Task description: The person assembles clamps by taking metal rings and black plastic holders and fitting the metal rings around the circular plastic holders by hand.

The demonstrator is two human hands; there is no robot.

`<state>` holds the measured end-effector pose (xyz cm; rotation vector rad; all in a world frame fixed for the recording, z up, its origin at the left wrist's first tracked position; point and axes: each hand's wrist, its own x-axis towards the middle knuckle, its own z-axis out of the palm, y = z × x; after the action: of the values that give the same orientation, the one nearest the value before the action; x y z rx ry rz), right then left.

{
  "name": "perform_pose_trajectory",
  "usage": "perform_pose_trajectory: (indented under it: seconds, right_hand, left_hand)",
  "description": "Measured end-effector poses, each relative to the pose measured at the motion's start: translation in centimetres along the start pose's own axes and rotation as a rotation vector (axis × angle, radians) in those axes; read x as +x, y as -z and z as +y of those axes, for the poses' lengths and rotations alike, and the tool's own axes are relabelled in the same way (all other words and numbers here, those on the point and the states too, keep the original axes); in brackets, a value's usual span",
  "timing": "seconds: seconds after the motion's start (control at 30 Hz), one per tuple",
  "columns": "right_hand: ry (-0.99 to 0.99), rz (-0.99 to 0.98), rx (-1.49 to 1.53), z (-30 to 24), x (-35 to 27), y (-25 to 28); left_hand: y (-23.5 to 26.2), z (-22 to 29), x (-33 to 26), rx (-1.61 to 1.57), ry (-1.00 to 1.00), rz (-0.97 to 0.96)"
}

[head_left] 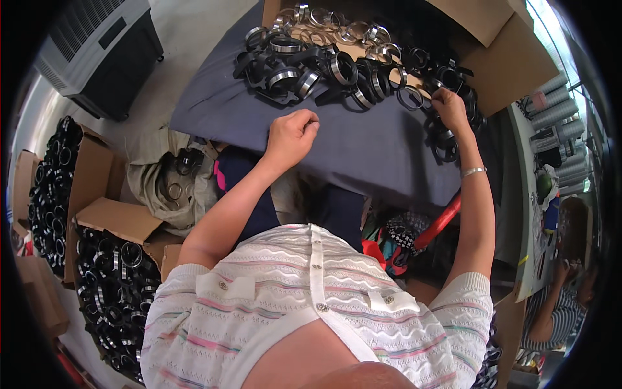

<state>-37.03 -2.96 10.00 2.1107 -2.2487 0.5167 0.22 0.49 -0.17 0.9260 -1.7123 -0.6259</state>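
Observation:
My right hand (451, 111) is closed in a pinch at the right side of the table, its fingertips at the edge of a thin metal ring (403, 98). Under and beside that hand lie several black parts with rings (444, 134). Curled above the front middle of the table is my left hand (293, 137); whatever its fingers may hold is hidden. Farther back, black plastic parts with silver bands (283, 79) are heaped on the dark cloth (363, 142). Behind them, loose shiny metal rings (379, 35) lie on cardboard.
Cardboard boxes (116, 217) of black ringed parts stand at my left, beside a pale sack (152, 172). A grey air cooler (103, 52) is at the far left. To the right, stacked grey rings (557, 117) stand near a person in a striped top (551, 318).

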Motion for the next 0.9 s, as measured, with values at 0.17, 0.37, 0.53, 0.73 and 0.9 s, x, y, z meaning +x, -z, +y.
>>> perform_pose_trajectory:
  seconds: [0.17, 0.37, 0.53, 0.73, 0.9]
  right_hand:
    - [0.031, 0.018, -0.029, 1.2, -0.3, -0.3]
    - [0.150, 0.026, -0.558, 0.1, -0.7, -1.7]
    - [0.314, -0.046, -0.454, -0.2, 0.0, -4.4]
    - [0.283, -0.110, -0.197, -1.2, -0.8, -3.1]
    - [0.257, 0.004, -0.090, -1.9, -0.9, -3.3]
  left_hand:
    - [-0.1, 0.0, 0.2, -0.062, 0.019, -0.019]
    - [-0.1, 0.0, 0.2, -0.028, 0.034, -0.009]
    - [0.0, 0.3, 0.1, -0.002, -0.012, 0.003]
    - [0.3, 0.4, 0.0, -0.034, 0.036, -0.007]
    - [-0.2, 0.2, 0.8, 0.026, 0.009, -0.017]
